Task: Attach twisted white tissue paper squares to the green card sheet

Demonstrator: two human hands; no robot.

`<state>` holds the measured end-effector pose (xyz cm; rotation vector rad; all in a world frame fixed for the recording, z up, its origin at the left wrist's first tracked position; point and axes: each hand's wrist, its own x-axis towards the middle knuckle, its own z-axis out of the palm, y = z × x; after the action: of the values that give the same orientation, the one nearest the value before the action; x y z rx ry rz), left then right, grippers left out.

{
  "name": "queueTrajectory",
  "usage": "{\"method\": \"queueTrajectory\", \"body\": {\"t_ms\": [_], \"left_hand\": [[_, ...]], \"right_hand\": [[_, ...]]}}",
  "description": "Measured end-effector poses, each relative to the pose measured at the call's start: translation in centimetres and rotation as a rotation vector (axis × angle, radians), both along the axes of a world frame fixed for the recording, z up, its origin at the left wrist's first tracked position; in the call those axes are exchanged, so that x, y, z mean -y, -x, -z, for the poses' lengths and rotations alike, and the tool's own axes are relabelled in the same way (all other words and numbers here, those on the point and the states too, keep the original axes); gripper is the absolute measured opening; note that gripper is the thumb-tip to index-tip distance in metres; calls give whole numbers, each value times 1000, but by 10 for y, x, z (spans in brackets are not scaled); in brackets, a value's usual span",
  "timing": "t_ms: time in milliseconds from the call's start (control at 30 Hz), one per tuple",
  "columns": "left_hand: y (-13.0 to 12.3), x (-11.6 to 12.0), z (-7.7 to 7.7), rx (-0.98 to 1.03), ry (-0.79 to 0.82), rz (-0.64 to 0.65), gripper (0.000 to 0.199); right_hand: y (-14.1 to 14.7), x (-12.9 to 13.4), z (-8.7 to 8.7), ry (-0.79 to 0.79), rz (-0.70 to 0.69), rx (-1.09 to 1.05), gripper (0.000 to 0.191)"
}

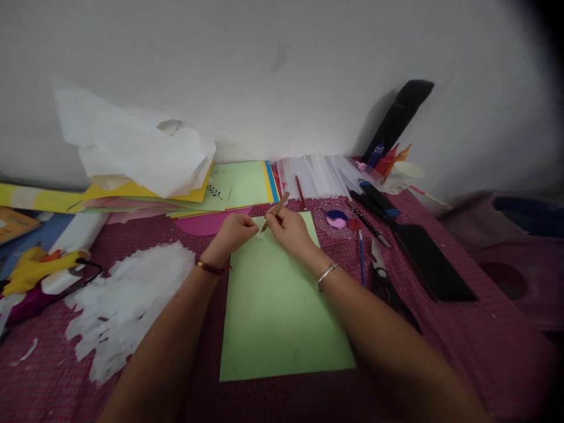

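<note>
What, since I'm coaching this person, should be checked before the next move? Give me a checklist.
1. Brown stick gripped in the right hand: ok.
2. Stick's tip touching the green sheet: cannot tell; too small to make out.
3. Left hand at the sheet's far end: ok.
4. Left fingers holding something: cannot tell; a tiny white bit shows near the fingertips.
5. Scissors off the sheet: ok, to its right.
6. White paper off the sheet: ok, to its left.

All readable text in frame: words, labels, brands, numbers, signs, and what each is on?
No text is readable anywhere.
Dark pen: light marks, too small to read.
Back green sheet: a black leafy sprig, a drawing; fainter marks nearby, too blurred.
Front green sheet: no writing visible.
</note>
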<state>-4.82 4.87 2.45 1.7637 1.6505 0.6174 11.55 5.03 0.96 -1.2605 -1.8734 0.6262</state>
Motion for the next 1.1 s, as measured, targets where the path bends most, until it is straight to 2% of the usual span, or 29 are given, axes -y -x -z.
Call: {"method": "queueTrajectory", "body": {"t_ms": [567,667,767,900,1100], "left_hand": [[0,-2,7,-58,-5,12,22],[4,-3,2,-26,-41,-20,24],[11,-3,-8,86,-97,-128,21],[20,-2,-21,176,-115,-240,29],[23,-2,-24,195,-118,-235,31]], "right_hand": [[3,1,4,0,-8,25,20],[4,2,4,-2,-7,57,20],[4,2,5,-13,-18,66,19],[5,1,9,-15,-14,59,19],[9,1,10,4,-11,80,20]]}}
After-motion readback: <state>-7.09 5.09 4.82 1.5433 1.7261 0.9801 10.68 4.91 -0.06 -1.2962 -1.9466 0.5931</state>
